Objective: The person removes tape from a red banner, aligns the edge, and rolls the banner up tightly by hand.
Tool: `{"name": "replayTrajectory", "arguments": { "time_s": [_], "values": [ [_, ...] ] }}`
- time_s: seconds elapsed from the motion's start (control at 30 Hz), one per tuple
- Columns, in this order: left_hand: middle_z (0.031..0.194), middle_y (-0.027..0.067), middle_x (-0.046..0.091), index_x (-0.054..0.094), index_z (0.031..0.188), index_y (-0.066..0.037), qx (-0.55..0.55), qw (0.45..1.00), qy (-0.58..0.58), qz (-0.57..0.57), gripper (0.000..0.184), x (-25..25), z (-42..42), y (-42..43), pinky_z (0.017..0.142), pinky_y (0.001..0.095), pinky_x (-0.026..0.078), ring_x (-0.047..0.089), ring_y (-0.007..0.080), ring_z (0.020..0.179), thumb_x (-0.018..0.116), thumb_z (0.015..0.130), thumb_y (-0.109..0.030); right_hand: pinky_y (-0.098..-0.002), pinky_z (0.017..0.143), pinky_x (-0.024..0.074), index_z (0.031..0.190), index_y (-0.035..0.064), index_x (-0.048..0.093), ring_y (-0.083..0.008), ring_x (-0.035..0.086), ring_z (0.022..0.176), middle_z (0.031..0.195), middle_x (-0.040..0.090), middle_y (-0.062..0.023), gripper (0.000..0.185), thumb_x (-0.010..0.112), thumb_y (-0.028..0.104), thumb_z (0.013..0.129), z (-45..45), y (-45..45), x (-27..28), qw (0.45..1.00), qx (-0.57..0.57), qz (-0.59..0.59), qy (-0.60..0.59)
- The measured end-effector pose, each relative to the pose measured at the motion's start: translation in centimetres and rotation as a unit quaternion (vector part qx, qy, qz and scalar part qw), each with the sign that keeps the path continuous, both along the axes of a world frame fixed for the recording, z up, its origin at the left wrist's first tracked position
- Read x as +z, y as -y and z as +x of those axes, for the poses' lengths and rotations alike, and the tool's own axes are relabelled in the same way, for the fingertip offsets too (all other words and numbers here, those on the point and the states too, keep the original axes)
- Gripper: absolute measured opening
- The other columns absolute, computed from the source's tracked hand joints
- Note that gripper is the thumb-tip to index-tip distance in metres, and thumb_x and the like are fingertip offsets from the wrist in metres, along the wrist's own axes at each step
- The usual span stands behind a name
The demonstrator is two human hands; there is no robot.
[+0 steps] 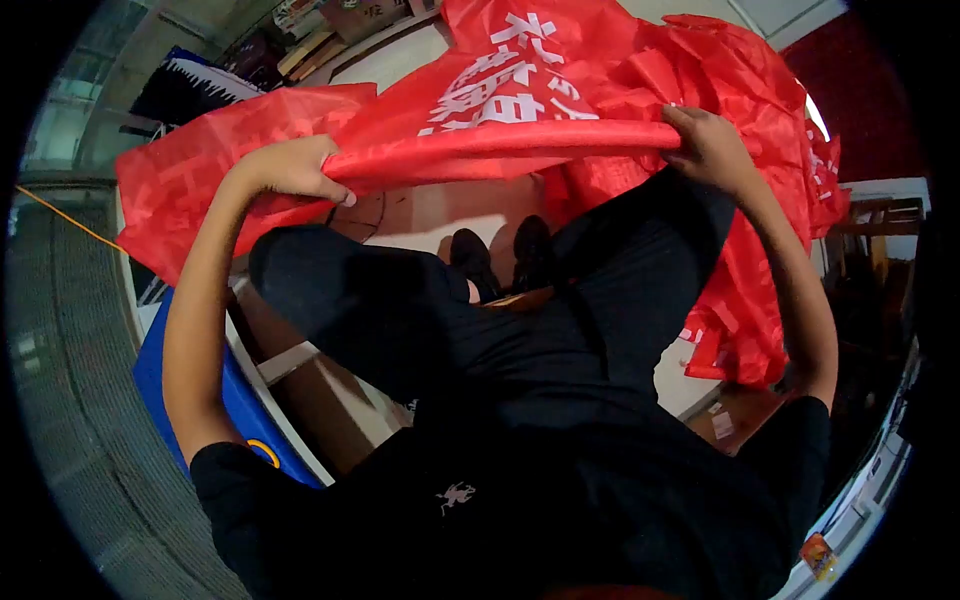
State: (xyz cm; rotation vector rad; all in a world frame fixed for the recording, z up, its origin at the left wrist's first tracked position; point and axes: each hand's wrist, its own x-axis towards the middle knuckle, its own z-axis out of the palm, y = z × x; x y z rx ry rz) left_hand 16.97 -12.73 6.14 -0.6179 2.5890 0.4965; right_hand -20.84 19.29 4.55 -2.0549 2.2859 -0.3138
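A large red cloth banner (620, 75) with white printed characters spreads across the far side of my legs. Its near edge is gathered into a long fold stretched between my two hands. At the fold's left end, my left hand (295, 170) is closed around the fabric, thumb toward the middle. The other end is gripped by my right hand (708, 145), above my right knee. Beyond the fold the cloth is crumpled, and on the right it hangs down past my thigh. Part of the banner also drapes past my left hand.
My bent legs (350, 300) are spread below the cloth, with black shoes (530, 250) on the floor between them. A blue object (235, 390) with a yellow ring lies beside my left arm. Wooden pieces (312, 55) sit at the far left, and wooden furniture (885, 240) stands at right.
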Motion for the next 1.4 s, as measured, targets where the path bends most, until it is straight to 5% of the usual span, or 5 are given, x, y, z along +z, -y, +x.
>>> {"name": "replayTrajectory", "arguments": {
  "time_s": [0.13, 0.27, 0.9, 1.0, 1.4],
  "values": [
    [0.088, 0.0196, 0.066, 0.066, 0.096, 0.000, -0.056, 0.996, -0.048, 0.057, 0.038, -0.9, -0.7, 0.2, 0.078, 0.0383, 0.047, 0.063, 0.0296, 0.085, 0.077, 0.069, -0.024, -0.0453, 0.072, 0.0484, 0.091, 0.0017, 0.062, -0.0358, 0.063, 0.081, 0.083, 0.064, -0.0200, 0.029, 0.072, 0.018, 0.069, -1.3, 0.2, 0.1, 0.945, 0.021, 0.250, 0.210],
    [0.088, 0.0204, 0.065, 0.065, 0.095, 0.000, -0.013, 0.996, 0.007, 0.090, 0.035, 0.9, -1.4, -0.3, 0.078, 0.0387, 0.048, 0.061, 0.0343, 0.085, 0.071, 0.067, -0.020, -0.0403, 0.066, 0.0480, 0.084, -0.0011, 0.064, -0.0365, 0.062, 0.072, 0.075, 0.063, -0.0216, 0.023, 0.070, 0.014, 0.067, -0.2, -0.3, -0.6, 0.999, -0.022, 0.019, -0.019],
    [0.082, 0.0184, 0.063, 0.062, 0.082, 0.002, -0.079, 0.955, -0.263, -0.115, 0.023, -2.9, 1.1, 0.8, 0.073, 0.0376, 0.047, 0.060, 0.0305, 0.080, 0.071, 0.067, -0.013, -0.0395, 0.066, 0.0489, 0.089, -0.0004, 0.064, -0.0334, 0.064, 0.071, 0.076, 0.064, -0.0191, 0.025, 0.070, 0.015, 0.069, -1.3, -0.5, 0.0, 0.948, -0.028, 0.197, 0.248],
    [0.079, 0.0178, 0.062, 0.062, 0.082, 0.002, -0.019, 0.998, -0.036, 0.057, 0.024, -1.6, 0.1, 1.4, 0.072, 0.0374, 0.047, 0.061, 0.0303, 0.078, 0.072, 0.067, -0.014, -0.0413, 0.067, 0.0496, 0.093, 0.0005, 0.063, -0.0348, 0.064, 0.075, 0.078, 0.064, -0.0207, 0.028, 0.070, 0.013, 0.069, -0.8, -0.9, -1.3, 0.998, -0.057, 0.020, -0.023],
    [0.075, 0.0189, 0.064, 0.063, 0.080, 0.001, -0.031, 0.984, -0.171, -0.046, 0.025, -1.0, 0.0, 0.4, 0.068, 0.0411, 0.047, 0.061, 0.0340, 0.071, 0.072, 0.063, -0.015, -0.0442, 0.069, 0.0488, 0.100, 0.0006, 0.062, -0.0387, 0.063, 0.082, 0.086, 0.064, -0.0233, 0.037, 0.069, 0.013, 0.066, -1.1, -0.7, -0.5, 0.981, 0.007, 0.151, 0.118]
  ]
}}
